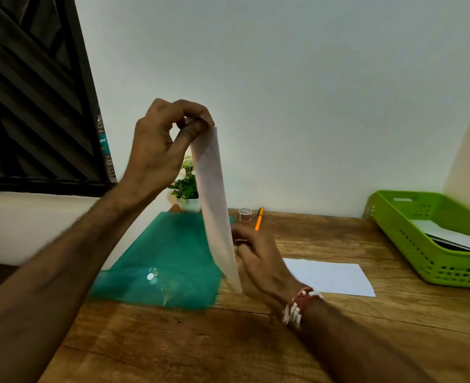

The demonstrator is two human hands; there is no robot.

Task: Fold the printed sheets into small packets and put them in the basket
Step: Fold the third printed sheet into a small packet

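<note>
The left hand (160, 143) was raised well above the table, its thumb and forefinger closed in a pinch on the top corner of the sheet (217, 205), the other fingers curled in behind. The right hand (258, 261) was lower and nearer the table, fingers bent, gripping the sheet at its lower right edge; how the thumb lay could not be told, since the paper hid it. A red and white bracelet (297, 308) sat on that wrist.

The sheet hung between the two hands, clear of the table and seen almost edge-on, slanting down to the right from the upper pinch. Its print was too blurred to read.

Under and behind it a teal folder (162, 261) lay flat on the wooden table (200, 344). Just right of the right hand a second sheet (330, 276) lay flat and white. Farther right, at the table's edge, stood the green basket (410, 244), with white papers (454, 236) lying in it.

By the wall (311, 92) were an orange pen (259, 218), a small clear pot (245, 214) beside it, and a plant (187, 186) partly hidden by the sheet. A bottle (105, 150) stood at the dark window (35, 92).
</note>
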